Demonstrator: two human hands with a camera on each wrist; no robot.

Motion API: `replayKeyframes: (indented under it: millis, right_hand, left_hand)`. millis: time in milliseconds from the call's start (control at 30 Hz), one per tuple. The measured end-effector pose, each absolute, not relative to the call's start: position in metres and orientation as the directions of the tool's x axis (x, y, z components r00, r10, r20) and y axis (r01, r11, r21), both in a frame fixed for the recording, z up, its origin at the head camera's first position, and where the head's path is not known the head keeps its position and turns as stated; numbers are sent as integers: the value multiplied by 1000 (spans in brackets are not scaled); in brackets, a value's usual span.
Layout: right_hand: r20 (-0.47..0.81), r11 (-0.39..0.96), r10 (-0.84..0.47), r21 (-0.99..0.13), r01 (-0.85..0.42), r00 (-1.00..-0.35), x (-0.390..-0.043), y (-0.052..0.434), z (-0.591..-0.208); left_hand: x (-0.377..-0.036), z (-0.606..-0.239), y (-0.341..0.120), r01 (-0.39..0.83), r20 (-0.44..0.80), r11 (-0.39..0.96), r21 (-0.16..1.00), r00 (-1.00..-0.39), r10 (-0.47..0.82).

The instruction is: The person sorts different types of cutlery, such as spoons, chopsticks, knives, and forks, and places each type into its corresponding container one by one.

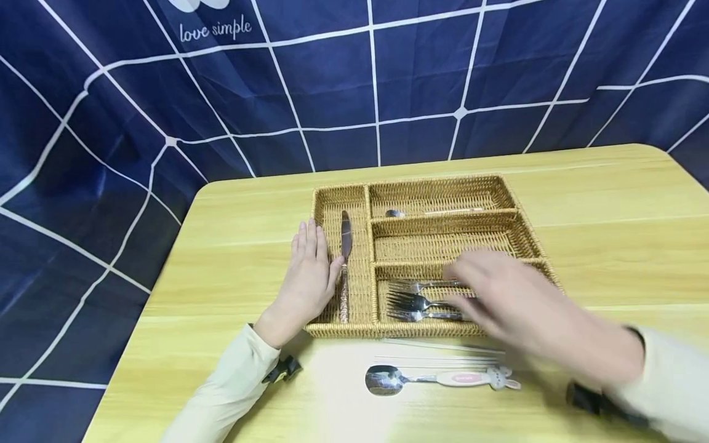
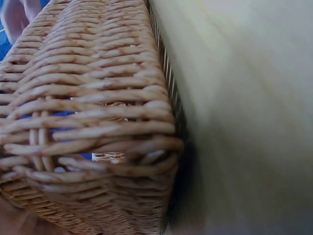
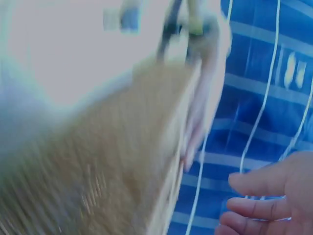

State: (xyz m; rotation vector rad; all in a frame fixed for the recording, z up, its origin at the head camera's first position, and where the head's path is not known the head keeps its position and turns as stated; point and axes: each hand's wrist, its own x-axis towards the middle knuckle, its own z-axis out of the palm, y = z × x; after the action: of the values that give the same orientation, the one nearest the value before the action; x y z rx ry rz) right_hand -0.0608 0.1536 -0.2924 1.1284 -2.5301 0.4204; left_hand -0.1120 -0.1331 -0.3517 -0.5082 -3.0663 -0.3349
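A woven wicker cutlery tray with several compartments stands in the middle of the yellow table. My left hand lies flat with straight fingers on the tray's left rim, beside a knife in the long left compartment. My right hand is blurred and hovers with relaxed fingers over the front right compartment, where several forks lie. It holds nothing that I can see. In the right wrist view its fingers show loosely extended. The left wrist view is filled by the tray's wall.
A spoon lies in the tray's back compartment. On the table in front of the tray lies a spoon with a pink and white handle, next to thin pale sticks. A blue checked cloth hangs behind.
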Motion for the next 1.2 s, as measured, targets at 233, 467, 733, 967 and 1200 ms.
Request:
replayKeyframes:
  millis: [233, 467, 733, 967, 1200]
  right_hand:
    - [455, 599, -688, -85, -796, -565, 1, 148, -346]
    - [445, 638, -686, -12, -770, -575, 18, 145, -378]
    - [464, 643, -691, 47, -764, -554, 21, 141, -383]
    - [476, 652, -685, 63, -756, -551, 20, 138, -384]
    - [560, 636, -689, 160, -755, -460, 14, 138, -371]
  left_hand:
    - [-112, -350, -133, 317, 42, 924, 213, -948, 316]
    - [-112, -351, -132, 322, 63, 922, 214, -947, 316]
    - [-112, -350, -133, 328, 70, 921, 212, -945, 320]
    - [-112, -352, -133, 316, 40, 925, 211, -948, 315]
    - [-112, -352, -134, 318, 37, 926, 203, -948, 317]
